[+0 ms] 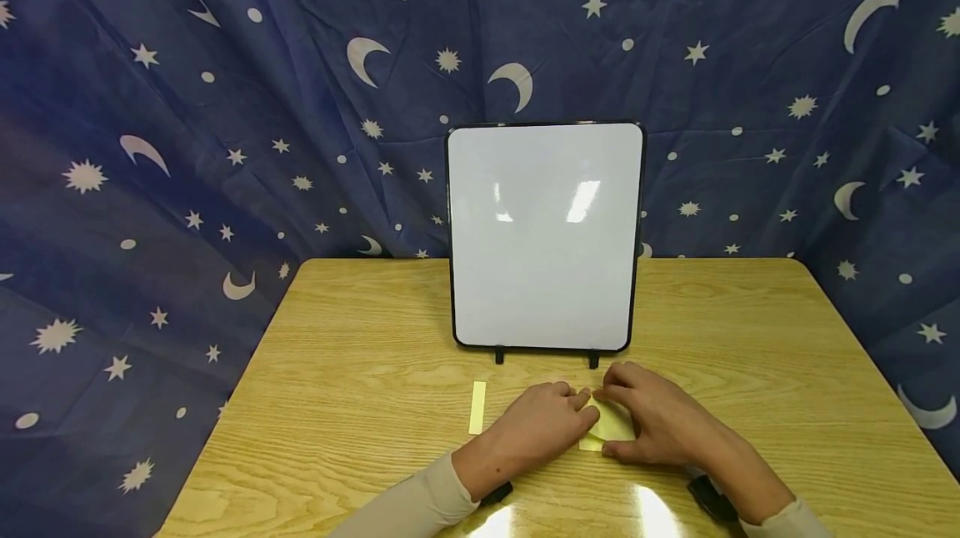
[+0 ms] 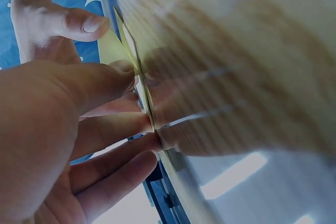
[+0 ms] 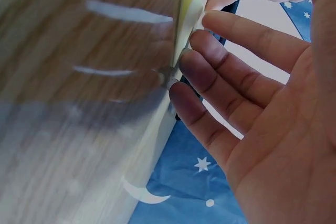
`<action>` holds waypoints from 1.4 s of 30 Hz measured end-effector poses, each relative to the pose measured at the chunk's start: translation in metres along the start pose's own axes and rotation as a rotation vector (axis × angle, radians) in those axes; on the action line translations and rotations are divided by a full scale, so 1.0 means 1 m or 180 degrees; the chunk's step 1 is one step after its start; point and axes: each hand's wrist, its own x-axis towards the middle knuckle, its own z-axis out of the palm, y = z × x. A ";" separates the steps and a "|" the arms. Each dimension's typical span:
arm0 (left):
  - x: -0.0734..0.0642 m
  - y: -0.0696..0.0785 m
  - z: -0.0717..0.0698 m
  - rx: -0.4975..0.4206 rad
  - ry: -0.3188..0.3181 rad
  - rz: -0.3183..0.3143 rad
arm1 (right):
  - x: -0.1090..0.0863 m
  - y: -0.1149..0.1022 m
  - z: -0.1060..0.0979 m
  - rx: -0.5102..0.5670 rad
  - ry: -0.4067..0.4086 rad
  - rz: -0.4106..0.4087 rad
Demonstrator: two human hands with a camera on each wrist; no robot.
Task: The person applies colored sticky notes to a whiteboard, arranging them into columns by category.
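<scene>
A yellow paper square, like a sticky note (image 1: 615, 419), lies on the table between the two hands, with one sheet of it curving up off the surface. My left hand (image 1: 542, 417) is at its left side. In the left wrist view, the left thumb (image 2: 118, 72) pinches the raised yellow sheet (image 2: 111, 48) near the tabletop, while the other fingers reach down to the table. Around the note's right side is my right hand (image 1: 660, 419), thumb by the lower edge and fingers by the upper edge. Its fingers (image 3: 197, 72) are gently bent, tips on the table.
Behind the hands a white board (image 1: 546, 238) with a black frame stands upright on small black feet. A narrow yellow strip (image 1: 477, 407) lies left of the left hand on the wooden table (image 1: 337, 371). A blue curtain (image 1: 225, 104) with moons and stars hangs behind.
</scene>
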 end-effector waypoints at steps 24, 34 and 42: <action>-0.003 -0.002 0.002 -0.0228 0.0046 -0.0136 | 0.005 -0.002 0.004 0.0186 0.0190 -0.0294; -0.004 -0.002 0.003 -0.0425 0.0076 -0.0307 | 0.004 -0.004 0.001 0.0402 -0.0028 0.0031; -0.005 0.000 0.005 -0.0298 0.0374 -0.0492 | 0.005 -0.002 0.002 0.0520 -0.0030 0.0166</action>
